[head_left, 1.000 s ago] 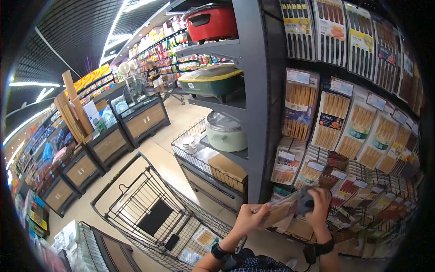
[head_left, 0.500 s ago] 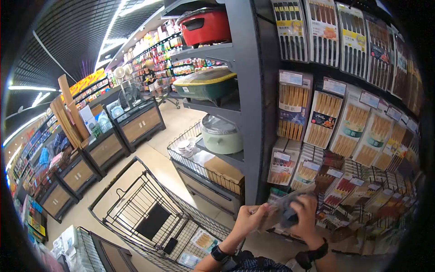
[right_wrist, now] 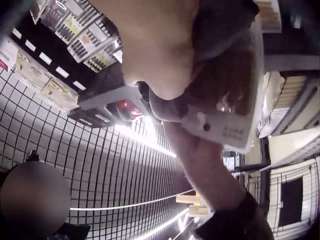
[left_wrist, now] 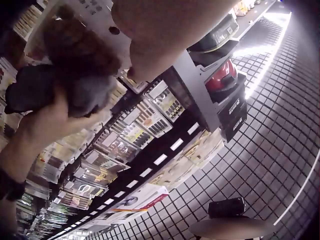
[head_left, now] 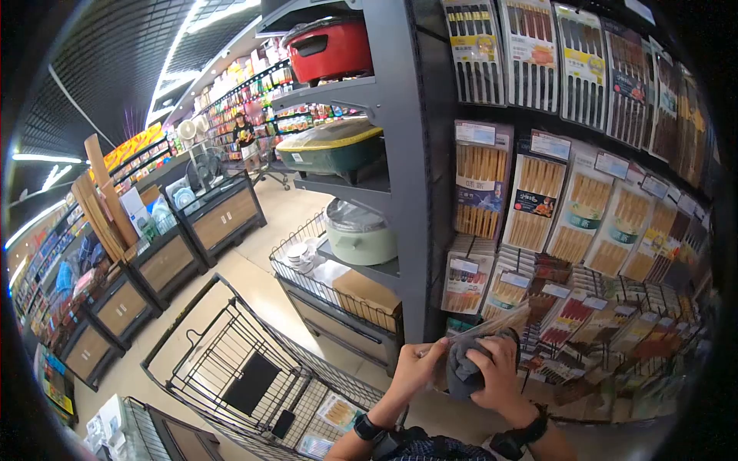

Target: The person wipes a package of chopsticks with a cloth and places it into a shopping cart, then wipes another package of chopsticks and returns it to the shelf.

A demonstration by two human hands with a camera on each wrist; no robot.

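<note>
In the head view my left hand (head_left: 419, 370) grips the near end of a flat clear-plastic pack (right_wrist: 245, 95). Its white end has a hang hole, and brown contents show through the plastic. My right hand (head_left: 498, 370) holds a bunched dark grey cloth (head_left: 463, 370), fingers curled over it, against the pack. In the left wrist view the cloth (left_wrist: 90, 95) overlaps the pack's brown part, and much of the pack is hidden behind it. Both hands are in front of hanging packs of chopsticks (head_left: 530, 203).
A shopping cart (head_left: 181, 326) stands to the left, holding a chopstick pack (head_left: 338, 411) and a pale blue pack (head_left: 314, 446). Beside the rack, a grey shelf post (head_left: 411, 192) adjoins shelves with a red cooker (head_left: 330, 50) and a pale green pot (head_left: 360, 234). A person (head_left: 244, 146) stands far back.
Both hands have stayed together on the pack while the right hand with the cloth has moved left and nearer the body. The view has turned slightly right.
</note>
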